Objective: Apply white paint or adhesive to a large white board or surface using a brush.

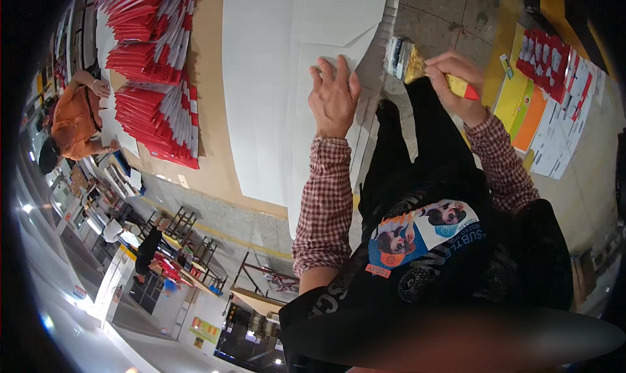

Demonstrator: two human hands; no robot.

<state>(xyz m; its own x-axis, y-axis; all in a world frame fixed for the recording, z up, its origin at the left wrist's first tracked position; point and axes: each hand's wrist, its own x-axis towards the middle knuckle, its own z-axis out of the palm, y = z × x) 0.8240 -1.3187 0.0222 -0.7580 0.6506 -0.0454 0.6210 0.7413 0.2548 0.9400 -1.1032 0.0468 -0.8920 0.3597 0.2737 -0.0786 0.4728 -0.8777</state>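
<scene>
My left hand (334, 98) lies flat on a white sheet (261, 99), fingers stretched out and slightly apart. The sheet looks like cardboard or heavy paper; one corner is folded or overlapped beside my fingertips. My right hand (460, 83) is closed round the handle of a paintbrush (415, 63), yellow with a red end. Its gold-coloured ferrule and pale bristles point left, toward the layered edge of the white sheets. I cannot tell whether the bristles touch that edge.
Several fanned stacks of red-and-white folded pieces (153, 115) lie on the brown table (212, 171) to the left. Beyond them a person in orange (75, 122) leans over white material. At right are colourful printed sheets (521, 112) and a red-and-white pile (544, 63).
</scene>
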